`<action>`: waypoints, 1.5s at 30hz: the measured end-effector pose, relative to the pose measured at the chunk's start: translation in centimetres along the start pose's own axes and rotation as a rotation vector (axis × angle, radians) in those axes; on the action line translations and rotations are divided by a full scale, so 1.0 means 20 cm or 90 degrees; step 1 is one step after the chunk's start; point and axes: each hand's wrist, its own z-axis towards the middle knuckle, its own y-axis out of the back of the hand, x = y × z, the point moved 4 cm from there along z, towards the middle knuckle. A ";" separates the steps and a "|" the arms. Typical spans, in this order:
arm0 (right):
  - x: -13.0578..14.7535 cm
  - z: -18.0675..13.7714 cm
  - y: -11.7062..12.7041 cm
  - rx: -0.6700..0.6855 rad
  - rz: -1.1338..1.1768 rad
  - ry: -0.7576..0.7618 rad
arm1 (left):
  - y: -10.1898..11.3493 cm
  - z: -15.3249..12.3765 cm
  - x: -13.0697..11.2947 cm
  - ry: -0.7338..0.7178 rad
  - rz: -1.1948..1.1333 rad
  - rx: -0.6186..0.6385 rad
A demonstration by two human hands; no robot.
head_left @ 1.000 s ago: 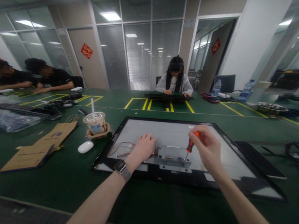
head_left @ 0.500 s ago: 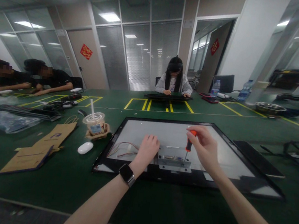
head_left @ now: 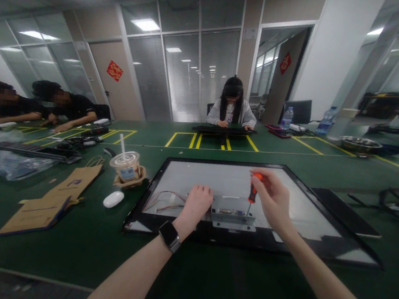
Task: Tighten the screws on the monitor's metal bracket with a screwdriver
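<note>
— Fingers (head_left: 263, 181) of the right hand (head_left: 273, 197): what are they doing?

— Pinching the orange handle of a screwdriver (head_left: 253, 191), thumb against the bent fingertips. It stands nearly upright, and its dark shaft runs down to the right end of a metal bracket (head_left: 234, 217).

— Where does that bracket sit?

— On the pale back of a monitor panel (head_left: 189, 175), near the panel's front edge. The panel lies flat on the green table (head_left: 205, 276), ringed by its black frame.

— And the left hand (head_left: 198, 202)?

— Knuckles up, it rests on the panel just beside the bracket's left end. Its fingers (head_left: 203, 191) lie close together and curl downward. The tips are hidden, so I cannot tell whether they grip anything. A smartwatch (head_left: 170, 235) is on that wrist.

— Anything close to that hand?

— Thin coloured wires (head_left: 164, 202) loop across the panel to its left.

— What else is on the table?

— A plastic cup (head_left: 126, 164) with a straw stands just off the panel's left corner, and a white mouse (head_left: 114, 199) lies in front of it. A flattened paper bag (head_left: 52, 194) lies farther left. A metal bowl (head_left: 362, 144) stands at the far right.

— Other people?

— 1 person (head_left: 232, 107) sits across the table, hands on a long dark item. 2 more (head_left: 63, 103) lean over the table at the far left, well apart from this panel.
</note>
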 end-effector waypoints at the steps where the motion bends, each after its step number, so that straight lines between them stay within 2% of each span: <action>1: 0.01 0.00 0.00 -0.003 -0.002 0.009 | 0.00 0.00 0.00 0.003 -0.001 0.001; 10: 0.00 -0.03 -0.03 0.026 0.058 -0.029 | 0.00 -0.01 0.01 -0.007 -0.023 0.017; 19: 0.01 -0.04 -0.04 0.022 0.085 -0.045 | -0.07 -0.01 0.13 0.030 -0.131 -0.030; 25: 0.00 -0.03 -0.03 -0.001 0.068 -0.056 | -0.08 0.00 0.16 0.060 -0.289 -0.076; 28: -0.01 -0.03 -0.03 0.004 0.084 -0.054 | -0.10 0.03 0.18 0.101 -0.412 -0.092; 33: -0.01 -0.01 -0.02 0.035 0.111 -0.032 | -0.15 0.05 0.28 0.272 -0.756 -0.104; 36: -0.02 0.00 -0.02 0.042 0.135 -0.045 | -0.17 0.05 0.32 0.329 -0.852 -0.134; 39: -0.05 0.00 -0.03 0.044 0.154 -0.087 | -0.18 0.05 0.31 0.292 -0.755 -0.088; 42: -0.07 -0.01 -0.03 0.034 0.170 -0.122 | -0.14 0.03 0.23 0.115 -0.458 -0.065; 43: -0.08 -0.01 -0.03 0.032 0.177 -0.129 | -0.13 0.02 0.21 0.087 -0.339 -0.062; 45: -0.10 0.00 -0.03 0.036 0.193 -0.141 | -0.12 0.00 0.16 0.090 -0.159 -0.042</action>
